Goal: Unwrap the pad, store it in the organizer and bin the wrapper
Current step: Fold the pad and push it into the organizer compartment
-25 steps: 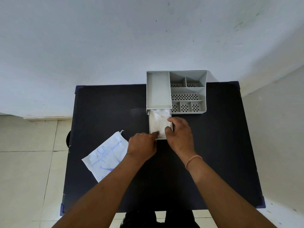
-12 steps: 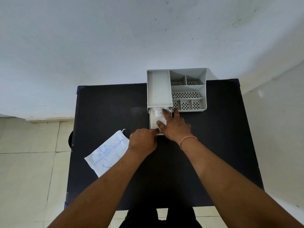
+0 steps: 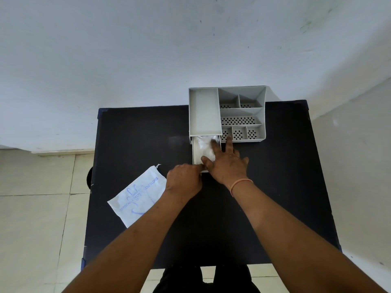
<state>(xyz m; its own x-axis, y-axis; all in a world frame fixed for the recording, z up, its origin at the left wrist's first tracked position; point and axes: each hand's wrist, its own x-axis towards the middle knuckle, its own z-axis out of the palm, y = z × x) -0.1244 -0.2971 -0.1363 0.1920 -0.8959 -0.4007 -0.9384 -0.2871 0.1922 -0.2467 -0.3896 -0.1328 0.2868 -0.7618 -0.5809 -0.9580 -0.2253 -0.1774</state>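
Observation:
A grey organizer (image 3: pixel 262 115) with several compartments stands at the back of the black table (image 3: pixel 135 144). Its drawer (image 3: pixel 195 154) is pulled out toward me and holds the white pad (image 3: pixel 202 146). My right hand (image 3: pixel 227 163) lies flat with fingers spread, pressing on the pad inside the drawer. My left hand (image 3: pixel 184 180) is closed at the drawer's front left corner, gripping its edge. The white wrapper (image 3: pixel 137 197) with blue print lies flat on the table's left side, partly over the edge.
A white wall rises right behind the table. Tiled floor (image 3: pixel 31 218) shows to the left and right. A dark round object (image 3: pixel 90 179) peeks out at the table's left edge.
My right hand has slid forward from the drawer's front edge onto the pad, fingers spreading flat. The left hand has stayed at the drawer's front corner.

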